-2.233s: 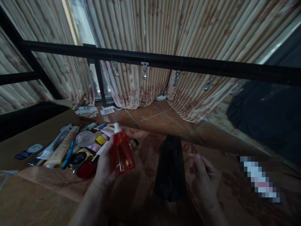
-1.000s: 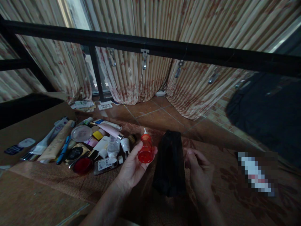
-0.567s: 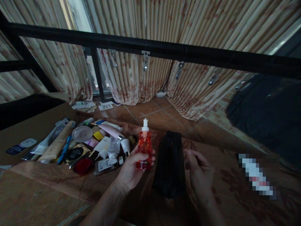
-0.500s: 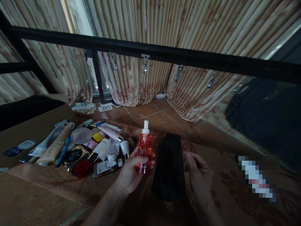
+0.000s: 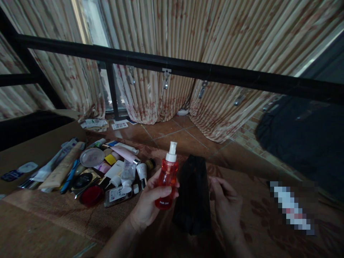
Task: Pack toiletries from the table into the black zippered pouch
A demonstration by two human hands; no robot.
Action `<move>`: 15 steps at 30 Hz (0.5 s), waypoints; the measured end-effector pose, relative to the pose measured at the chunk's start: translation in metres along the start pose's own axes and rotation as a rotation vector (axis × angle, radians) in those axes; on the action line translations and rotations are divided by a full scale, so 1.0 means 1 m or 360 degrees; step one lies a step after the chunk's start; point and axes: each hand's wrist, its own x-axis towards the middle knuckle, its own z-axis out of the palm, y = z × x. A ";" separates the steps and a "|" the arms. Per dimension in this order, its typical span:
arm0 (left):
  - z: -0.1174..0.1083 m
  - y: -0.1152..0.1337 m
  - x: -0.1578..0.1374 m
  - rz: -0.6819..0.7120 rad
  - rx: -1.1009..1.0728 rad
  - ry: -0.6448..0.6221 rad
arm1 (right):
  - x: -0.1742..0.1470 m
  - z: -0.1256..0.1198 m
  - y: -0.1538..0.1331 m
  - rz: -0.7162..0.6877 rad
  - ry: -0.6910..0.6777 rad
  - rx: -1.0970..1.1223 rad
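Clasping the red pump bottle (image 5: 165,179) low, just left of the black pouch (image 5: 194,200), the left hand (image 5: 147,206) likely steadies it; the right hand (image 5: 228,200) curls narrow, whether around anything I can't tell.

1. Long, pleated beige fabric curtains with reddish-brown blotches (image 5: 177,39) hang across the back, their hems reaching the floor.
2. Pale daylight shows through a narrow, upright window gap (image 5: 97,25) at upper left; the room is otherwise dim.
3. A straight black rail (image 5: 215,74) crosses in front, with at least 4 small silver metal hooks (image 5: 166,84) along it.
4. Terracotta-coloured floor tiles with pale grout (image 5: 185,133) meet smaller, beige-and-brown brick-like tiles (image 5: 247,138) at right.
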 end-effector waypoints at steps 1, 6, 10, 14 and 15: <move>0.000 0.001 -0.001 0.0032 0.0023 -0.0039 | 0.000 0.000 0.000 0.0003 0.0000 0.0006; 0.001 0.006 -0.004 0.0085 0.0009 -0.0223 | 0.000 0.000 0.000 0.0028 -0.0004 -0.0004; -0.002 0.006 0.000 -0.0061 0.0114 0.0007 | -0.002 -0.001 -0.001 0.0034 -0.0048 0.0017; -0.004 0.011 0.001 -0.0039 0.0234 0.0239 | -0.002 -0.001 0.000 0.0023 -0.0022 -0.0002; -0.004 0.013 0.001 -0.0015 0.0246 0.0151 | -0.001 -0.001 0.000 0.0013 -0.0011 0.0000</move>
